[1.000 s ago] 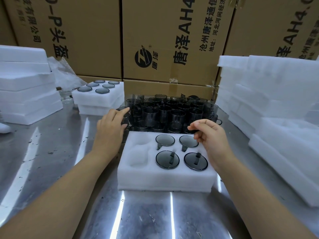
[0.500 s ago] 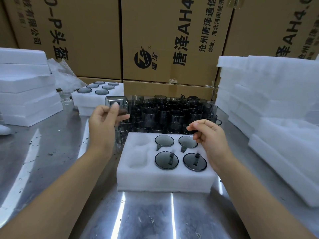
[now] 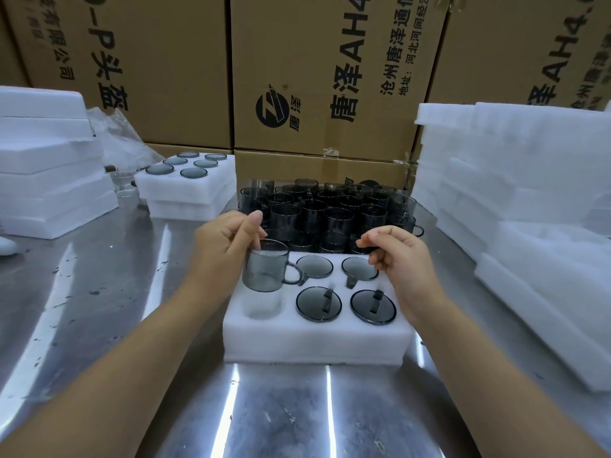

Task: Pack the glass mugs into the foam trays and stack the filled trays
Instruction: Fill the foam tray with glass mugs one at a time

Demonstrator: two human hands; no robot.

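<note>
A steel counter [image 3: 132, 325] runs in front of a wall of printed cardboard boxes [image 3: 330, 77], with stacks of white foam [image 3: 49, 166] at the far left and taller foam stacks [image 3: 529, 193] along the right. In the middle of the counter lies a foam tray [image 3: 314, 342] with six pockets; four seated mugs [image 3: 318, 304] fill its middle and right columns. The left hand [image 3: 224, 246] pinches a smoky glass mug [image 3: 264, 272] by the rim between thumb and fingers, holding it upright, handle to the right, at the tray's back-left pocket; whether its base sits in the foam cannot be told. The front-left pocket [image 3: 264, 305] shows bare foam. The right hand [image 3: 400, 259] hovers over the tray's back-right corner with fingers curled inward; whether they grip anything cannot be told. Just behind the tray stands a crowd of dark loose mugs [image 3: 324, 213]. At the back left a filled tray [image 3: 185, 186] rests on more foam, beside crumpled clear plastic [image 3: 115, 137].
</note>
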